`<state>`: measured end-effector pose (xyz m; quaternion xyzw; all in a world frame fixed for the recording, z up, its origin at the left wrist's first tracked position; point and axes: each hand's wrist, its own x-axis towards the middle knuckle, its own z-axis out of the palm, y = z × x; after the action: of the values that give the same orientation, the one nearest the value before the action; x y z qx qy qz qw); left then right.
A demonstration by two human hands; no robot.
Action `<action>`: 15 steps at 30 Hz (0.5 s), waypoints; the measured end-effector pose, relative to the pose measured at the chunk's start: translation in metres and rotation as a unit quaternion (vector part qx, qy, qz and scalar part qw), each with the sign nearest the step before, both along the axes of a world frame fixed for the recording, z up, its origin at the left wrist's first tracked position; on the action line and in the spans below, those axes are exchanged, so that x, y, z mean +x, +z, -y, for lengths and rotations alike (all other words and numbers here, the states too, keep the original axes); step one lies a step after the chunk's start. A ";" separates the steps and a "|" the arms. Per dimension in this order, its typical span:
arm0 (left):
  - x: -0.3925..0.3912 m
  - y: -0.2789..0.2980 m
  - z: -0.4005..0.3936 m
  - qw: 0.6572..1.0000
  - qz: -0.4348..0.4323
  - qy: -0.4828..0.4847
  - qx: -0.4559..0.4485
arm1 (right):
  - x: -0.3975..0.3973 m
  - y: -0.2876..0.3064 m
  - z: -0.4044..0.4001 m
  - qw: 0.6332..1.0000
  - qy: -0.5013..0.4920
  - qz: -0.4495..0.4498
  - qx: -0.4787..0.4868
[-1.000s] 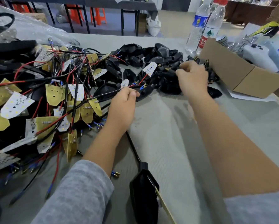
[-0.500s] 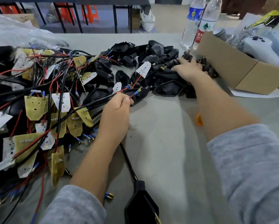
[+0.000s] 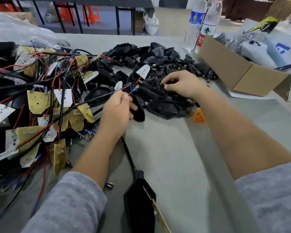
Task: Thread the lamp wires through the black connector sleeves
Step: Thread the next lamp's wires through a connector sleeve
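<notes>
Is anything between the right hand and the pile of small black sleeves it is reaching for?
Nothing visible. The right hand already rests on the sleeve pile, fingers curled on one piece. The left hand holds the red wire apart, to the left.

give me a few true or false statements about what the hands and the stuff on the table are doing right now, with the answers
1. The left hand pinches red and black wires with blue-sleeved tips. True.
2. The right hand rests flat on the bare table. False: its fingers are curled in the pile of small black connector sleeves, picking at one.
3. Two water bottles stand at the far side of the table, behind the cardboard box. True.
4. The cardboard box lies to the left of the left hand. False: it lies to the right, beyond the right hand.
5. A black lamp housing lies near the bottom edge of the view, between the two forearms. True.
</notes>
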<state>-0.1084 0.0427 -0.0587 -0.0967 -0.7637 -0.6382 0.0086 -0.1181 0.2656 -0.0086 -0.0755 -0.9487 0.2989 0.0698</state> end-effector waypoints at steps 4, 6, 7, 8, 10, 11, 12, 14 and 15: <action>0.002 0.003 0.002 0.999 -0.002 -0.002 0.052 | 0.016 -0.001 0.000 0.994 -0.069 -0.064 0.059; 0.002 0.004 0.004 0.999 -0.021 -0.003 0.041 | 0.021 0.001 0.000 0.989 -0.077 -0.091 0.082; 0.003 0.004 0.004 0.999 -0.023 -0.005 0.040 | 0.023 0.003 -0.001 0.988 -0.081 -0.098 0.092; 0.003 0.005 0.004 0.999 -0.022 -0.007 0.041 | 0.025 0.004 -0.002 0.986 -0.087 -0.104 0.097; 0.005 0.005 0.004 0.999 -0.019 -0.004 0.045 | 0.031 0.005 -0.002 0.985 -0.095 -0.110 0.095; 0.006 0.006 0.004 0.999 -0.020 0.001 0.046 | 0.034 0.006 -0.003 0.985 -0.097 -0.111 0.090; 0.007 0.007 0.004 0.999 -0.020 0.008 0.045 | 0.037 0.007 -0.003 0.985 -0.098 -0.113 0.080; 0.008 0.009 0.005 0.999 -0.019 0.021 0.045 | 0.045 0.008 -0.003 0.988 -0.098 -0.113 0.026; 0.008 0.009 0.006 0.999 -0.019 0.024 0.044 | 0.049 0.008 -0.002 0.990 -0.093 -0.109 -0.014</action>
<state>-0.1000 0.0369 -0.0493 -0.0904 -0.7368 -0.6687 0.0425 -0.0691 0.2678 -0.0004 -0.1316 -0.9200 0.3107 0.1994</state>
